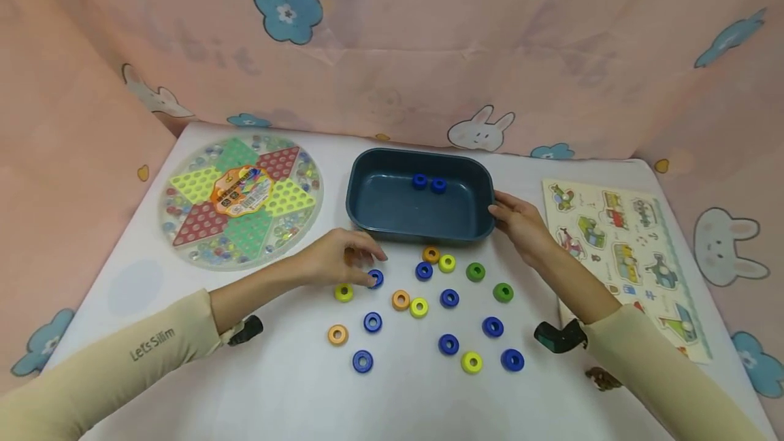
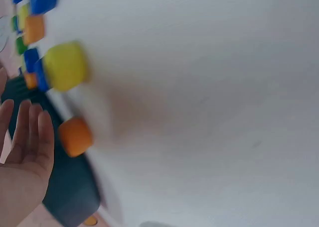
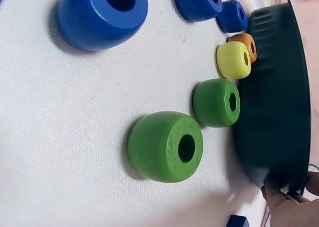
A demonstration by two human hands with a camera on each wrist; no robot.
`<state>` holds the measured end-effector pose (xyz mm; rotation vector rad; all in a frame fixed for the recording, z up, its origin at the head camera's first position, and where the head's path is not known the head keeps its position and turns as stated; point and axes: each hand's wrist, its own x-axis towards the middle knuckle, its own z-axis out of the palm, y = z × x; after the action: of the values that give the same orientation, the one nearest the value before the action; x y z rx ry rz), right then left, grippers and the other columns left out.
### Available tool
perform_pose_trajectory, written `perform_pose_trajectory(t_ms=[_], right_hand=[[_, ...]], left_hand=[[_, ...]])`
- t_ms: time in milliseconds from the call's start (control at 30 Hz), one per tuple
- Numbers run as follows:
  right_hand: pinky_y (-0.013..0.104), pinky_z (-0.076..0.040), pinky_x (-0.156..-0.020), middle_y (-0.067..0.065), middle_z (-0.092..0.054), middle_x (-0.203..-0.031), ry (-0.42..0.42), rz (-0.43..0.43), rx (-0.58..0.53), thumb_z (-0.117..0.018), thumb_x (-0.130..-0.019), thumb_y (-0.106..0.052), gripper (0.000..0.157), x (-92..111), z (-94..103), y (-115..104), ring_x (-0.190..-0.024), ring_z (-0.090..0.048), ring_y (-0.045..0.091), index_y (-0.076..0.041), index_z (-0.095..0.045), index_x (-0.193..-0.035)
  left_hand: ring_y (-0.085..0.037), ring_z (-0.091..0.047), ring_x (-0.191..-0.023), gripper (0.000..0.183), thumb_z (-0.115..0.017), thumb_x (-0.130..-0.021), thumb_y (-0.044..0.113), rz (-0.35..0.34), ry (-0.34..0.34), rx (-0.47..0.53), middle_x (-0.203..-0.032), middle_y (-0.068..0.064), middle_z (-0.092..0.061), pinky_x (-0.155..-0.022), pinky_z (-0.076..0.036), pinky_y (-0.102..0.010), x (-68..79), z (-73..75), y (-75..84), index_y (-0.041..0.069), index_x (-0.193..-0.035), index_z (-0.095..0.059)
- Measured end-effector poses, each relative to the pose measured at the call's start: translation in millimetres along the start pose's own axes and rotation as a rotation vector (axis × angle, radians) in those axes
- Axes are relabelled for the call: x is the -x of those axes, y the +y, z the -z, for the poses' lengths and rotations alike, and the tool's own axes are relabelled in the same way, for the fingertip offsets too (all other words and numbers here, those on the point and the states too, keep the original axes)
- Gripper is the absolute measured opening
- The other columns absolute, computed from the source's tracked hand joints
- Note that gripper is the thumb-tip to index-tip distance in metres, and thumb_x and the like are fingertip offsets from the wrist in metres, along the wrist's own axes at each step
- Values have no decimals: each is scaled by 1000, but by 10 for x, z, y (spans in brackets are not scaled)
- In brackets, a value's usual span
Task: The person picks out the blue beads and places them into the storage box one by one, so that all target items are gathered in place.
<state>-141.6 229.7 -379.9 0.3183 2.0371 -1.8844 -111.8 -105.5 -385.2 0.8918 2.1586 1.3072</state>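
Note:
My left hand [image 1: 333, 258] hovers in front of the dark blue-green tray [image 1: 422, 231], fingers spread and loosely bent. Its thumb tip overlaps a blue bead [image 1: 376, 278] in the head view; the left wrist view has the fingers [image 2: 34, 132] apart with nothing between them. An orange bead [image 2: 75, 136] shows beside them there. With my right hand [image 1: 520, 223] I grip the tray's right end, thumb and fingers at the rim, as the right wrist view also has it. Two blue beads [image 1: 419, 181] lie inside the tray.
Several blue, yellow, orange and green [image 1: 503, 292] beads are scattered on the white table before the tray. A round Chinese checkers board [image 1: 241, 199] with marbles lies at the left, a picture puzzle board [image 1: 625, 257] at the right. A pink patterned cloth [image 1: 392, 53] hangs behind.

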Motion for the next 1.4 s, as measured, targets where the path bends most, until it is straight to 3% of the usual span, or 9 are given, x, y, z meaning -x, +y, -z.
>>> perform_pose_trajectory(t_ms=[167,333,600,767,933,1067,1267,1400], right_hand=[[33,-30,-105,15,-24,-148,-1,4,-8,-40,-99,-9,51,6,-4,3,-132,-29,24,2,-19,-145],[33,-30,-105,15,-23,-149,7,9,-4,-39,-99,-8,50,4,11,18,-132,-29,24,2,-19,-145],[33,-30,-105,15,-23,-149,1,5,-27,-39,-99,-7,51,-8,1,38,-132,-29,24,3,-19,-144],[33,-30,-105,15,-23,-149,1,6,-24,-39,-99,-7,51,-1,6,30,-132,-29,24,2,-19,-145],[33,-30,-105,14,-23,-149,4,-2,-16,-39,-100,-9,51,8,16,17,-133,-28,23,2,-18,-145],[32,-30,-105,14,-23,-149,0,5,-13,-39,-100,-8,51,3,26,14,-133,-28,23,2,-18,-145],[32,-30,-105,15,-24,-148,0,16,-17,-40,-99,-8,51,-3,23,17,-132,-30,24,2,-20,-145],[32,-30,-105,15,-23,-148,-1,17,-30,-40,-99,-8,51,2,20,29,-132,-29,24,3,-18,-145]], left_hand=[[-15,-55,-91,36,-79,-72,4,-13,18,-157,-102,2,-63,-77,-50,-31,81,-220,-146,8,-106,-68],[-13,-54,-87,33,-78,-73,4,-51,38,-247,-99,4,-63,-73,-49,-28,104,-305,-188,7,-105,-69],[-15,-56,-86,31,-78,-72,4,-11,50,-196,-93,4,-62,-73,-50,-30,83,-287,-141,6,-102,-69],[-15,-58,-87,33,-78,-72,2,2,82,-133,-96,4,-62,-76,-52,-32,10,-186,-23,6,-103,-68],[-13,-61,-87,33,-77,-74,4,-12,124,-70,-100,0,-63,-78,-53,-32,-165,13,165,5,-105,-67],[-17,-61,-88,33,-77,-74,6,-23,161,-79,-102,-3,-63,-76,-52,-27,-406,200,275,5,-106,-67],[-17,-60,-89,33,-78,-74,8,29,194,-125,-101,-3,-64,-73,-51,-24,-830,384,269,5,-106,-67],[-17,-59,-92,35,-78,-75,12,69,194,-170,-101,-3,-64,-76,-50,-25,-1017,425,234,4,-108,-66]])
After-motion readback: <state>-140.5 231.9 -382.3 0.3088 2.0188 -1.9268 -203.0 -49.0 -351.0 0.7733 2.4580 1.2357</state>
